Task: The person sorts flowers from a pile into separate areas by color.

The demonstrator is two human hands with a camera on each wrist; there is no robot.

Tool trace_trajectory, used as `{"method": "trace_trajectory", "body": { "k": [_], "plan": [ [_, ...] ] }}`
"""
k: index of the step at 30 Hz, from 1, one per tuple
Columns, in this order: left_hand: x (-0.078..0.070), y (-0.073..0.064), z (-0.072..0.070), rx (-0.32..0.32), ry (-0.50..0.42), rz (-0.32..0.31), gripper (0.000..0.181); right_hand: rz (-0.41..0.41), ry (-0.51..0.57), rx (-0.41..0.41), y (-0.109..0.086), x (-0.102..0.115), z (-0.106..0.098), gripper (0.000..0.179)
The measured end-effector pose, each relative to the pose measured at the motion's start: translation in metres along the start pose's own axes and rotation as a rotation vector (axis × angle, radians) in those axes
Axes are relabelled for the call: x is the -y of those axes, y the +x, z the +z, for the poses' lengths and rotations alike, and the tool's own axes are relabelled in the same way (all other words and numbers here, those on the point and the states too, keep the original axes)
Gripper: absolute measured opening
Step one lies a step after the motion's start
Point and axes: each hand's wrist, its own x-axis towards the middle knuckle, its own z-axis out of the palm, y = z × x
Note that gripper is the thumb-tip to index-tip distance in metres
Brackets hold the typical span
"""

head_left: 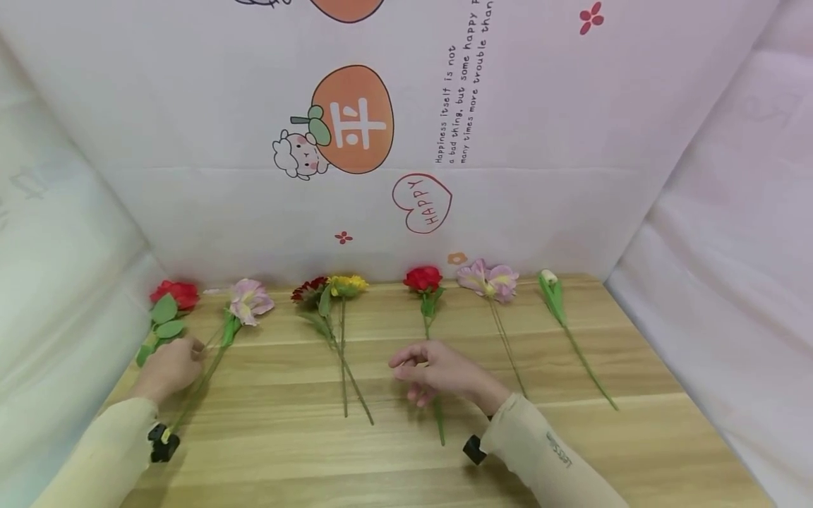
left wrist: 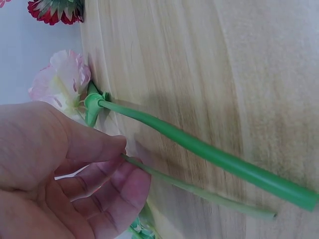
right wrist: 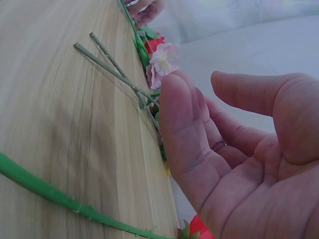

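At the left end of the table, my left hand (head_left: 171,367) pinches a thin green stem (left wrist: 199,194) between thumb and fingers. Which bloom that stem carries is hidden by the hand. Beside it lies a pink-and-white flower (head_left: 250,302) with a thicker green stem (left wrist: 214,154). A red rose (head_left: 181,293) with broad leaves (head_left: 166,310) is just beyond the hand. My right hand (head_left: 438,370), holding nothing, hovers over the stem of another red rose (head_left: 423,279), fingers loosely bent and thumb apart from them in the right wrist view.
A dark red flower (head_left: 311,289) and a yellow flower (head_left: 347,285) lie with crossed stems in the middle. To the right are a lilac flower (head_left: 489,281) and a white tulip (head_left: 550,279). A printed white cloth (head_left: 540,141) stands behind the wooden table (head_left: 273,451).
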Motion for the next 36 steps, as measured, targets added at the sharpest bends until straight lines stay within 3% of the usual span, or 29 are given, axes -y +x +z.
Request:
{"method": "trace_trajectory", "body": {
  "k": [23, 36],
  "plan": [
    [-0.008, -0.005, -0.011, 0.012, -0.06, -0.023, 0.036, 0.008, 0.004, 0.016, 0.002, 0.001, 0.002, 0.036],
    [-0.02, -0.011, -0.019, -0.034, -0.21, -0.027, 0.046, 0.014, -0.002, 0.023, 0.004, 0.002, 0.005, 0.035]
  ]
}}
